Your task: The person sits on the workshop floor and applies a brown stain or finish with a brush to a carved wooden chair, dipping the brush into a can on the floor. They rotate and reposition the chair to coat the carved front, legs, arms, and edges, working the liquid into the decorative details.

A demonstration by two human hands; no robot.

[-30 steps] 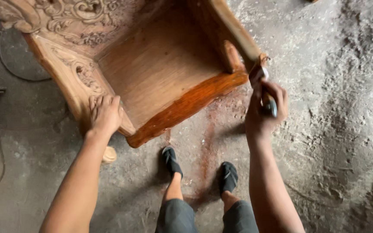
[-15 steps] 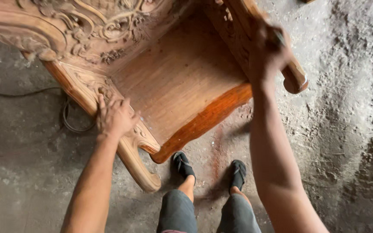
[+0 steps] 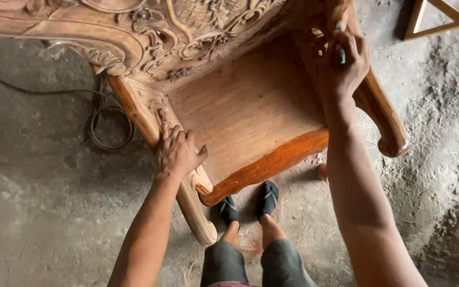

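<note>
Since half a second ago, both hands have slid further up the carved wooden chair (image 3: 251,111), which now fills more of the view. Nearest, the person's black slippers (image 3: 248,204) stand on the dusty concrete floor (image 3: 54,212), just below the chair's glossy front rail. Left hand (image 3: 176,151) lies with fingers spread flat on the chair's left armrest. Right hand (image 3: 341,64) is clenched around a small dark tool (image 3: 340,55) against the right armrest. Beyond the chair's left side, a black cable (image 3: 107,125) coils.
</note>
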